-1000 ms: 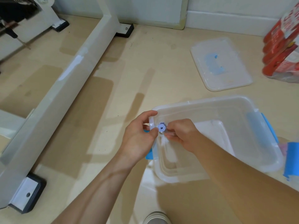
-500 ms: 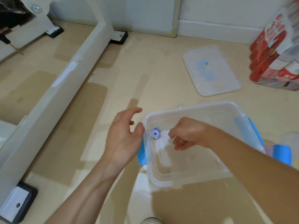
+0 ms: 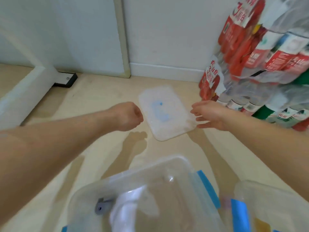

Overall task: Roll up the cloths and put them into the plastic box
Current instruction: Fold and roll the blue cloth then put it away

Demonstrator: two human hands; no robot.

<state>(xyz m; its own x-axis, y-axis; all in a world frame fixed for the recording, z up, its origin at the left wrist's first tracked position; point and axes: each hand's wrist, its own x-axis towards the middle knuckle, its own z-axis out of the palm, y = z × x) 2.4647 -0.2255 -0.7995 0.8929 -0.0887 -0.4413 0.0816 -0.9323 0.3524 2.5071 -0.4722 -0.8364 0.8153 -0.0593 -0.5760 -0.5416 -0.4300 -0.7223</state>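
Softly rolled, a white cloth (image 3: 127,213) is seen inside the plastic box (image 3: 177,159), low in the view. It is blurred, so the roll can't be checked well. Cloth like this is prob. light & floppy, not slippery, not breakable. It is best taken round the middle of the roll so it isn't undone. A small grey thing (image 3: 101,206) lies just beside it in the box.

Further out, the lid (image 3: 165,113) lies flat on the floor (image 3: 93,101), apart from the box. It is judged thin, stiff & light, maybe a bit slippery. Its long edges are the places to be held.

The left hand (image 3: 127,116) is held just left of the lid, grip closed to a fist w/ nothing seen in it. The right hand (image 3: 212,114) is at the lid's right edge, grip apart, fingers spread. Whether the lid is touched can't be told. Packs of bottles (image 3: 250,52) are stacked at the right.
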